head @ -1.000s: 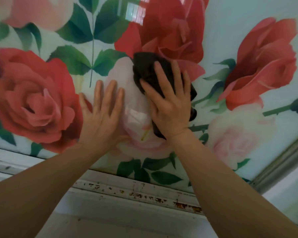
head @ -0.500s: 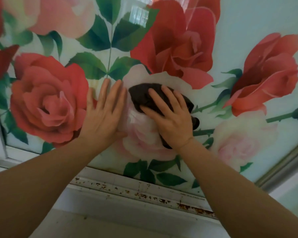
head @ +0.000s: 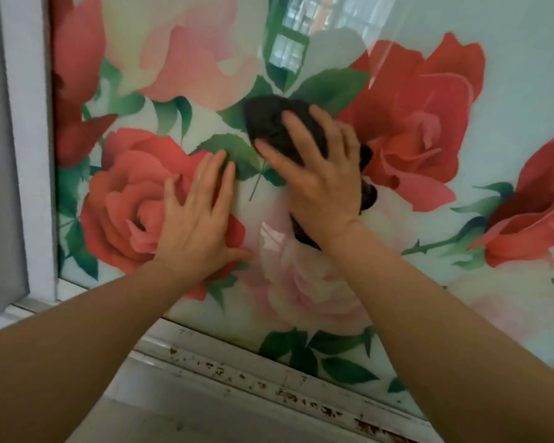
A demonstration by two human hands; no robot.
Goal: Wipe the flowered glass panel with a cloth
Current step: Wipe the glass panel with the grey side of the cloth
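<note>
The glass panel [head: 509,68] printed with red and pale pink roses and green leaves fills most of the head view. My right hand [head: 320,183] presses a dark brown cloth [head: 269,119] flat against the glass over a green leaf, fingers spread and pointing up-left. The cloth sticks out above the fingertips and at the right and lower edges of the palm. My left hand [head: 195,219] lies flat on the glass beside it, fingers straight, over a red rose.
A white frame [head: 29,155] borders the panel on the left. Below the panel runs a white sill rail [head: 269,388] with rust spots and chipped paint. Window reflections glint on the upper glass.
My right hand has slid the cloth up and to the left across the glass, from the pale rose to the green leaf. The left hand stayed flat beside it. The view has shifted left.
</note>
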